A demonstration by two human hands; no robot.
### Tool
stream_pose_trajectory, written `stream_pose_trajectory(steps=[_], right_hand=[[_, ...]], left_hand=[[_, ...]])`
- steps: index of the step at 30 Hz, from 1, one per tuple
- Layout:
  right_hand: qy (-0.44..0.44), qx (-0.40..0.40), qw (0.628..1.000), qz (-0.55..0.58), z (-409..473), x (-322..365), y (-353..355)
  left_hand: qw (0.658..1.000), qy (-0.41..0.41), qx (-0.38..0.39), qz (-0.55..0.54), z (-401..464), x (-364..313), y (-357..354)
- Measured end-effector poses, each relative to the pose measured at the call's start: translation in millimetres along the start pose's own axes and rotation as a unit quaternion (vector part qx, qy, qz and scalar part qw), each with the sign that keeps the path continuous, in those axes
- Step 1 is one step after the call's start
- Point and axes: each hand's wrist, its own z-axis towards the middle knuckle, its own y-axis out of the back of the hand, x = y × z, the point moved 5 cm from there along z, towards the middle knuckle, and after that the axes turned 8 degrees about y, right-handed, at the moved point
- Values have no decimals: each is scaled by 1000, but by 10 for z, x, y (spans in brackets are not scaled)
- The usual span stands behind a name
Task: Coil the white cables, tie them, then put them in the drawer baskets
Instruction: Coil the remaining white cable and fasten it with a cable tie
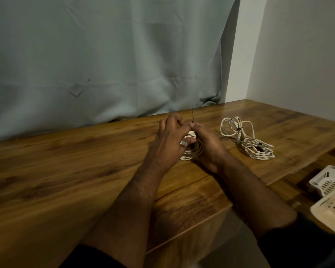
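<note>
Two white cables: my left hand [168, 140] and right hand [205, 144] grip one coil [190, 151], black tie [193, 115] pointing up; the tied bundle [248, 139] stretches diagonally beside two baskets [329, 181].

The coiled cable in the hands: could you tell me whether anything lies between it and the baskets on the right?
Yes: the second white cable, already tied, lies on the table between the coiled cable and the baskets. It can be lifted over; nothing else visible blocks the way.
</note>
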Motion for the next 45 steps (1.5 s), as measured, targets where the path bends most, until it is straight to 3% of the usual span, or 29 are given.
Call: stream_pose_trajectory(steps=[3,7,11,13,18,25,35,40,45], right_hand=[[51,-46,998,-1,37,-4,63],[198,-133,944,-229,70,131,233],[258,-127,905,-313,47,218,228],[268,-123,909,-294,24,239,200],[274,-123,926,-228,-3,246,164],[229,-38,953,-195,5,98,58],[179,58,975,-116,-55,74,-61],[221,88,946,-221,-22,70,-39],[163,57,960,-222,-11,-2,2]], left_hand=[[1000,-14,-2,13,5,-8,-33],[996,-1,46,-81,16,26,-120],[973,105,66,-196,35,127,-178],[950,157,78,-258,51,149,-204],[873,231,124,-411,32,131,-281],[823,261,186,-469,-49,166,-295],[821,216,231,-475,-88,197,-303],[806,253,245,-475,-102,276,-356],[813,272,212,-468,-55,324,-361]])
